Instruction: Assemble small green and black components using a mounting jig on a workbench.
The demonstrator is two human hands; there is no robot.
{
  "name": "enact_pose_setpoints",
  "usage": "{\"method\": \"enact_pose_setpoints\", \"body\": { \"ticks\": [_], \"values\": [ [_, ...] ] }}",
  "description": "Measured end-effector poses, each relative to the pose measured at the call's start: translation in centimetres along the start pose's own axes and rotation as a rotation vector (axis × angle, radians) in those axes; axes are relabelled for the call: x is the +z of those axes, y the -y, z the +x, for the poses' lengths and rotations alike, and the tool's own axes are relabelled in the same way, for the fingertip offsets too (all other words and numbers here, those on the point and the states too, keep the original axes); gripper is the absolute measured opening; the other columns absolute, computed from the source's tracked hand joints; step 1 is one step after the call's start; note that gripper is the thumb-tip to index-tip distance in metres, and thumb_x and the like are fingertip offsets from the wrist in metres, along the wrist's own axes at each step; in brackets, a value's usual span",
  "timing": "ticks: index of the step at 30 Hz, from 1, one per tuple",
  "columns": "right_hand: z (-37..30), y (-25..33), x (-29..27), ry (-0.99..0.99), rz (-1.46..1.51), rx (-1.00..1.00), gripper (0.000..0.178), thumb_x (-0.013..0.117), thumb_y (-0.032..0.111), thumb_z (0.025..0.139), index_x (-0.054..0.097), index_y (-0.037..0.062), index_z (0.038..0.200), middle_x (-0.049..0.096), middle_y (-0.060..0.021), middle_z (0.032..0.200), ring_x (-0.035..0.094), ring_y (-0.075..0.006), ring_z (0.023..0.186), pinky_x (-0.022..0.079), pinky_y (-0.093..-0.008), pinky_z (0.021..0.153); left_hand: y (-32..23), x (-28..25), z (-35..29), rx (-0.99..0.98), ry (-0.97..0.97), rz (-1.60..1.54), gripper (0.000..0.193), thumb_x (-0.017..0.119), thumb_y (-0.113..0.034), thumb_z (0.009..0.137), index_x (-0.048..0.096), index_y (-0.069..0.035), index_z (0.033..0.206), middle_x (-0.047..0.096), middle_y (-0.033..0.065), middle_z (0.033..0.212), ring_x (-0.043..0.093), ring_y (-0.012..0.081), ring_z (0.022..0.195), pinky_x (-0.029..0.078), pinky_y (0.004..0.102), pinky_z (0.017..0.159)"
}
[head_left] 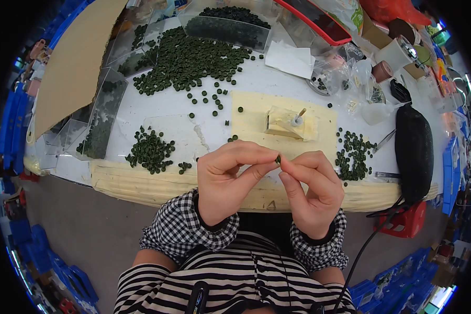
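**Fingertip grip on a small disc**

Both hands pinched one small dark-green round disc (278,159) between left hand (226,180) and right hand (311,191) fingertips, above the white bench (141,110). It looked light, rigid and easily dropped, best held by its rim. Loose piles of like discs (188,60) lay beyond.
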State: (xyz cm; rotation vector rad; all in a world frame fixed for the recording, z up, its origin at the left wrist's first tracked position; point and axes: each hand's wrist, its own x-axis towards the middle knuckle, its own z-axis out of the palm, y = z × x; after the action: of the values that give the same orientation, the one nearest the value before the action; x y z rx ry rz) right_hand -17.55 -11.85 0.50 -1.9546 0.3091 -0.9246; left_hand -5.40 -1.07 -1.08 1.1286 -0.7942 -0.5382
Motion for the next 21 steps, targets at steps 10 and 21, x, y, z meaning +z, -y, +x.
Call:
{"method": "enact_pose_setpoints", "body": {
  "ticks": [10, 21],
  "values": [
    [0.1, -0.4, -0.8, 0.043, 0.081, 0.03, 0.03, 0.07, -0.007, 0.077, 0.072, 0.0022, 0.106, 0.062, -0.0067, 0.084, 0.057, -0.015, 0.073, 0.046, -0.0241, 0.064, -0.2, 0.0, 0.2, -0.214, 0.001, -0.2, 0.015, 0.065, 0.007, 0.086, 0.067, 0.004, 0.101, 0.069, 0.0102, 0.098, 0.065, 0.013, 0.091, 0.053, 0.0238, 0.082],
    [0.1, -1.5, -0.7, 0.035, 0.049, -0.068, 0.033, 0.072, -0.007, 0.074, 0.073, 0.0035, 0.106, 0.063, -0.0071, 0.085, 0.057, -0.0172, 0.073, 0.045, -0.0257, 0.063, -0.2, 0.1, 0.0, -0.183, 0.007, -0.153, 0.017, 0.065, 0.008, 0.085, 0.068, 0.004, 0.102, 0.068, 0.0107, 0.099, 0.065, 0.0143, 0.093, 0.053, 0.025, 0.084]
  ]
}}
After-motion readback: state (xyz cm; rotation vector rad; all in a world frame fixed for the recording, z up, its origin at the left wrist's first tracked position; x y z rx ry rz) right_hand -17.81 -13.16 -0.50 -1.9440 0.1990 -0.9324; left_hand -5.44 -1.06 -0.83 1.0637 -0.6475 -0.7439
